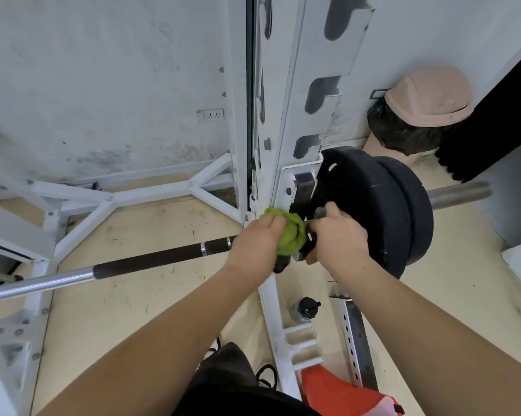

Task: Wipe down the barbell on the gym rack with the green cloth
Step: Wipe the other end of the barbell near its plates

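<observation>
Left hand (256,241): clenched over the green cloth (287,234), pressing the wad onto the bar just left of the rack upright.
Right hand (338,235): fingers curled round a dark fitting (305,252) on the bar, between the cloth and the inner weight plate; we judge it a bracing hold.
Green cloth: soft, light and bunched. We expect it to mould round the shaft. We take it in the whole palm, so that it wraps the bar rather than sliding off.
Barbell (151,261): lies across the gym rack (301,121), running from the lower left up to the right-hand upright. It is rigid steel, with dark grip sections and a bright, smooth stretch towards the left.
Handling, bar: we judge it heavy and not to be lifted; we wipe it in place. The bright section is probably slippery, and the dark section probably drags on the cloth.
Weight plates (379,214): two black discs on the sleeve just beyond the upright. They add load, and we treat this end as fixed.
Sleeve end (460,193): bare metal projecting past the plates, free to wipe.
Hold point: the shaft itself, through the cloth. Whether the fitting turns or locks, we cannot tell.
</observation>
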